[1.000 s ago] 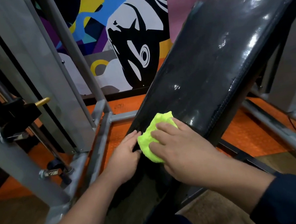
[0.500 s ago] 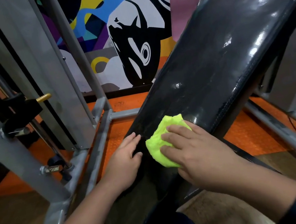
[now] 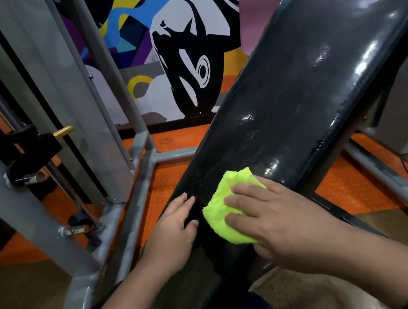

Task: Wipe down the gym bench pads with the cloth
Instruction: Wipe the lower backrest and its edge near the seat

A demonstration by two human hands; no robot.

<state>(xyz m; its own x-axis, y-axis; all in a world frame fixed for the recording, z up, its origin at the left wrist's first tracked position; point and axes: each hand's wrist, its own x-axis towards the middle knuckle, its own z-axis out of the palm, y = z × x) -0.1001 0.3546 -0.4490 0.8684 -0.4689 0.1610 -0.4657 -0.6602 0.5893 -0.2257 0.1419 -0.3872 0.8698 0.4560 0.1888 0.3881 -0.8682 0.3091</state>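
Bench pad [image 3: 296, 102], black and glossy, slopes upward from the lower middle of the view to the upper right, with bright glints of light on its surface. A bright yellow-green cloth [image 3: 221, 205] lies bunched on the lower part of this pad. The right hand [image 3: 274, 218] lies on top of the cloth, fingers straight and slightly spread, pressing it flat against the pad. The left hand [image 3: 174, 228] rests just beside the cloth on the pad's left edge, fingers relaxed and extended, holding nothing. Both forearms are bare, with dark sleeves at the bottom of the view. A grey metal frame [image 3: 135, 200] surrounds the bench, its bars running along an orange floor [image 3: 174, 177]. On the left, an upright post carries a black bracket with a brass-coloured pin [image 3: 63, 131]. A colourful mural [image 3: 176, 52] covers the wall behind.
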